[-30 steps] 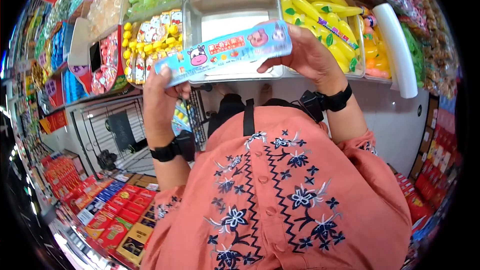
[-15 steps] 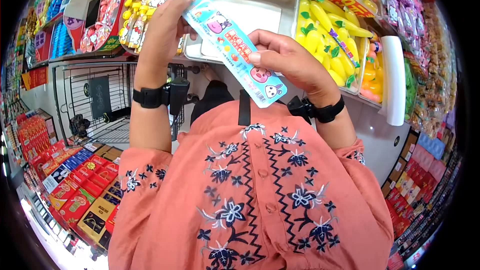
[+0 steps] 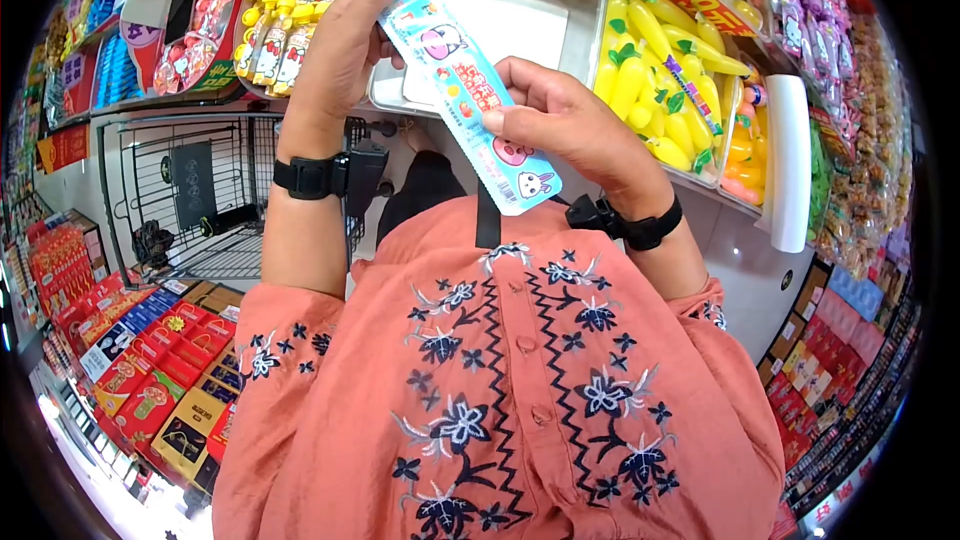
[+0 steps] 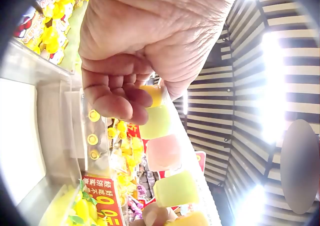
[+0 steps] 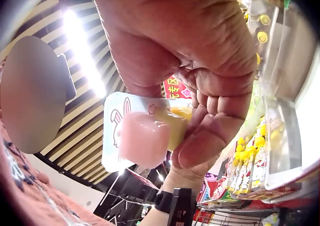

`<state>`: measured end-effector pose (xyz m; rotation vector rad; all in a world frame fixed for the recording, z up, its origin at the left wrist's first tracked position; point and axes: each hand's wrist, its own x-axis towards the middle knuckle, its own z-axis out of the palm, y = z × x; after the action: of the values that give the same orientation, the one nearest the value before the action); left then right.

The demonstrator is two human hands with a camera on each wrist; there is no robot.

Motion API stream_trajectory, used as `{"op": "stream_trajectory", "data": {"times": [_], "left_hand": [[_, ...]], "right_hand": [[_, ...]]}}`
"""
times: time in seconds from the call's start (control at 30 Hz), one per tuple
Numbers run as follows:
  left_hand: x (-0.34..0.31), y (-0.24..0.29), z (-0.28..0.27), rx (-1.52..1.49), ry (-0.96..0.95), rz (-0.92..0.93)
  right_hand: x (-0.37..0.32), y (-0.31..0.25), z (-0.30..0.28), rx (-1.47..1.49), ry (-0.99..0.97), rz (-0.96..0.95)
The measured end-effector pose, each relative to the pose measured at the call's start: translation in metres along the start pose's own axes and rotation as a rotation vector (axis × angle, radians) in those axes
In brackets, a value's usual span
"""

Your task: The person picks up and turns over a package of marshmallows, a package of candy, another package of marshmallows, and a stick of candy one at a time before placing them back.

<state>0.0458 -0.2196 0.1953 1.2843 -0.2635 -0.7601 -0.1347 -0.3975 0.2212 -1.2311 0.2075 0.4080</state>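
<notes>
We are holding a blue strip pack [image 3: 465, 90] slantwise in front of the coral shirt [image 3: 520, 370], and its upper part is overlapping a pale bin [image 3: 545, 30] in the head view. Our left grip [image 3: 345, 48] is pinching the upper end. Our right grip [image 3: 580, 130] is pinching near the lower end, thumb pressing the printed face, fingers curling underneath. Coloured cups [image 4: 164, 152] are lining the underside. Yellow fruit-shaped packs [image 3: 650, 80] are lying right of the bin; a wire cart [image 3: 197, 185] is standing at left.
</notes>
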Motion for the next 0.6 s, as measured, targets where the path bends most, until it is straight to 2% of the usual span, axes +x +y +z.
{"op": "stream_trajectory", "data": {"times": [0.33, 0.43, 0.6], "left_hand": [[0.000, -0.002, 0.002, 0.015, 0.039, -0.001], [0.000, 0.000, 0.006, 0.004, 0.048, -0.001], [0.003, -0.003, 0.000, 0.012, 0.020, -0.010]], "right_hand": [[0.003, 0.001, 0.000, 0.004, 0.001, 0.027], [0.006, 0.006, 0.001, 0.038, 0.025, -0.040], [0.003, -0.001, -0.001, 0.024, -0.016, 0.009]]}}
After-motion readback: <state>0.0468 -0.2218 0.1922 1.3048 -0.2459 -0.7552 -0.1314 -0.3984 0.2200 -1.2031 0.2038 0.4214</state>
